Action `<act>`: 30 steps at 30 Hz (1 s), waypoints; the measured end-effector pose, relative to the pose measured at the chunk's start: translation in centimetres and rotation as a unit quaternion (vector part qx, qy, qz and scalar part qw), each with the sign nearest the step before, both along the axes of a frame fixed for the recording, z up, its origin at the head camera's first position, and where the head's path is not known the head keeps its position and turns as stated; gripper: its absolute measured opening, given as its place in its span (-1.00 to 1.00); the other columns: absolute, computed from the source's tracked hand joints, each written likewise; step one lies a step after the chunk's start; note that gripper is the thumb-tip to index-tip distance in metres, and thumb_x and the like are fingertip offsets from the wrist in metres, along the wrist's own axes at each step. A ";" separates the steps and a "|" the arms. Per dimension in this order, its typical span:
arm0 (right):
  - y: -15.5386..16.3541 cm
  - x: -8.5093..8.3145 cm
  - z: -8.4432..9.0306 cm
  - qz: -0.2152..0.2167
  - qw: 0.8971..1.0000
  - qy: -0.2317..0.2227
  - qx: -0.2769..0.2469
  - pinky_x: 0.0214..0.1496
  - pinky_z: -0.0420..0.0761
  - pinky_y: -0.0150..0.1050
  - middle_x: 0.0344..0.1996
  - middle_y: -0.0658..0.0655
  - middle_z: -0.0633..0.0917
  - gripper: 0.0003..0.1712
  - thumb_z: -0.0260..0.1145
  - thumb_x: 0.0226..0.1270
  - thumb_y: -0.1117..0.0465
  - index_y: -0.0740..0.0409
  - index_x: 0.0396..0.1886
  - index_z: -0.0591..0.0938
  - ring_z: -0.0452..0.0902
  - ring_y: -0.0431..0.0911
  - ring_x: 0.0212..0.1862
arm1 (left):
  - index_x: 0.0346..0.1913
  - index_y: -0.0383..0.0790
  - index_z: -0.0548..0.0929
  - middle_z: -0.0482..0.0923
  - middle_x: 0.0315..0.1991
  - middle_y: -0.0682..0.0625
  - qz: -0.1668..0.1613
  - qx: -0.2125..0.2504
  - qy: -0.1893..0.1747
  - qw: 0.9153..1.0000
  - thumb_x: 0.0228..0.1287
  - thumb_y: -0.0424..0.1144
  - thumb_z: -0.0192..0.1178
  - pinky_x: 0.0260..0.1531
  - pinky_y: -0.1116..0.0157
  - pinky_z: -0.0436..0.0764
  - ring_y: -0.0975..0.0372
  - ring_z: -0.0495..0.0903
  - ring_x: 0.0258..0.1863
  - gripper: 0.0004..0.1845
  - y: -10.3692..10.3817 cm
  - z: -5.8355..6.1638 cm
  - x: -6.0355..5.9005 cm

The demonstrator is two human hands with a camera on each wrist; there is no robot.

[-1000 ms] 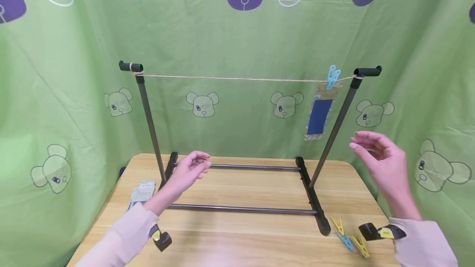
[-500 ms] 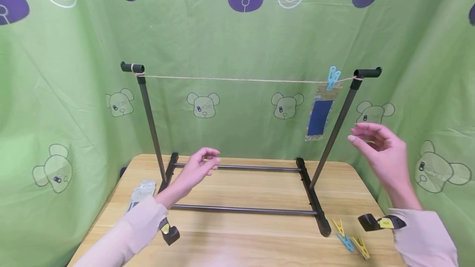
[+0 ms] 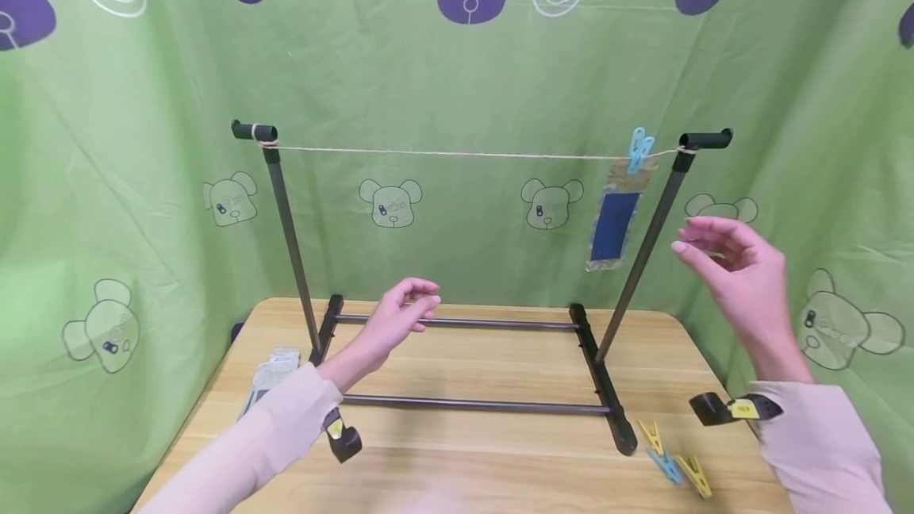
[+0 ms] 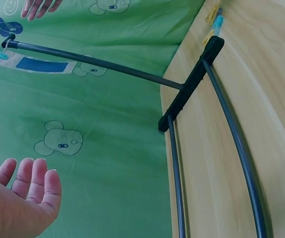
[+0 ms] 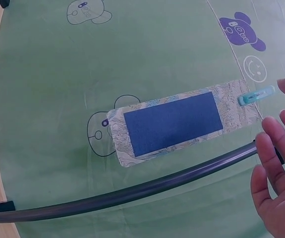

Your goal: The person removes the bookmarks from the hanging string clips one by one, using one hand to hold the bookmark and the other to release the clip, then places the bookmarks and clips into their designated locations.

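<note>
The packet (image 3: 616, 219) hung from the string (image 3: 457, 153) by a blue peg (image 3: 639, 148) near the rack's right post, both hands empty and loosely spread, left hand (image 3: 400, 322) low, right hand (image 3: 735, 276) probably between pegging steps.

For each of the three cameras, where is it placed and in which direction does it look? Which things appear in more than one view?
Head: on the person's head, looking forward and down at the rack, string and table; both hands and sleeves show.
Left wrist: beside the left hand, looking along the rack's base bars.
Right wrist: beside the right hand, facing the hanging packet.
Shared: the packet and its blue clothespin appear in all three.
</note>
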State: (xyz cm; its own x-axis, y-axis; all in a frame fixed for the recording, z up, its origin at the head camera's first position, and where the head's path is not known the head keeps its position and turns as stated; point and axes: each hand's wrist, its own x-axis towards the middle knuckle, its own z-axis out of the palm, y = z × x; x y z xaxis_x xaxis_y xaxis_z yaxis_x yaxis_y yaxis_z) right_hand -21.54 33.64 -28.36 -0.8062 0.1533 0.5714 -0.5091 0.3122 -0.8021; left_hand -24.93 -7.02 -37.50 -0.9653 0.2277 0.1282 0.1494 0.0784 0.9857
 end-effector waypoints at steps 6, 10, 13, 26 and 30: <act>0.0 -0.3 0.2 -0.004 1.000 0.002 0.001 -0.08 0.55 -0.58 -0.09 0.06 0.68 -0.55 0.40 0.19 0.43 0.27 0.11 0.59 0.57 -0.19 -0.09 | 0.14 -0.35 0.47 0.53 -0.09 -0.13 -0.018 0.014 -0.007 1.000 0.34 -0.27 0.18 -0.19 0.26 0.64 -0.01 0.56 -0.12 -0.63 1.2 -0.2 -0.4; -0.1 -0.5 0.4 -0.001 1.000 0.001 0.001 -0.08 0.54 -0.58 -0.07 0.07 0.67 -0.55 0.40 0.20 0.42 0.25 0.12 0.59 0.56 -0.19 -0.08 | 0.13 -0.33 0.48 0.53 -0.08 -0.12 -0.018 0.021 -0.010 1.000 0.32 -0.27 0.19 -0.16 0.23 0.65 -0.06 0.55 -0.07 -0.63 1.7 0.0 -0.6; -0.1 -0.7 0.7 0.008 1.000 0.006 -0.008 -0.09 0.54 -0.57 -0.07 0.08 0.67 -0.55 0.40 0.20 0.43 0.27 0.11 0.59 0.56 -0.19 -0.08 | 0.13 -0.30 0.49 0.53 -0.07 -0.12 -0.024 0.025 -0.010 0.999 0.32 -0.27 0.19 -0.12 0.22 0.65 -0.09 0.53 -0.03 -0.64 2.1 0.1 -0.8; -0.4 -1.7 1.8 -0.028 0.998 0.003 0.061 -0.09 0.53 -0.58 -0.03 0.05 0.65 -0.57 0.38 0.26 0.33 0.21 0.14 0.58 0.54 -0.21 -0.05 | 0.17 -0.29 0.47 0.54 -0.02 -0.11 -0.053 0.013 -0.006 0.998 0.35 -0.24 0.18 -0.08 0.23 0.64 0.04 0.56 -0.05 -0.61 3.4 0.7 -1.1; -0.5 -2.0 2.2 -0.037 0.997 0.006 0.074 -0.08 0.52 -0.58 -0.02 0.01 0.65 -0.57 0.37 0.28 0.31 0.24 0.15 0.57 0.54 -0.22 -0.03 | 0.17 -0.31 0.46 0.54 -0.04 -0.12 -0.054 0.009 0.002 0.999 0.36 -0.25 0.16 -0.11 0.25 0.64 -0.04 0.55 -0.03 -0.62 3.8 1.2 -1.3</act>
State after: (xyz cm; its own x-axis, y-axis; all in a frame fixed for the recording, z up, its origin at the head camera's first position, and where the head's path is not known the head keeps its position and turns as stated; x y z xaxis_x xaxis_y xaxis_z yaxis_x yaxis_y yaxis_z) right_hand -23.55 33.17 -26.21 -0.7884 0.1254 0.6022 -0.4898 0.4644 -0.7379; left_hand -26.28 -3.21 -36.33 -0.9350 0.3272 0.1365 0.1595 0.0442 0.9862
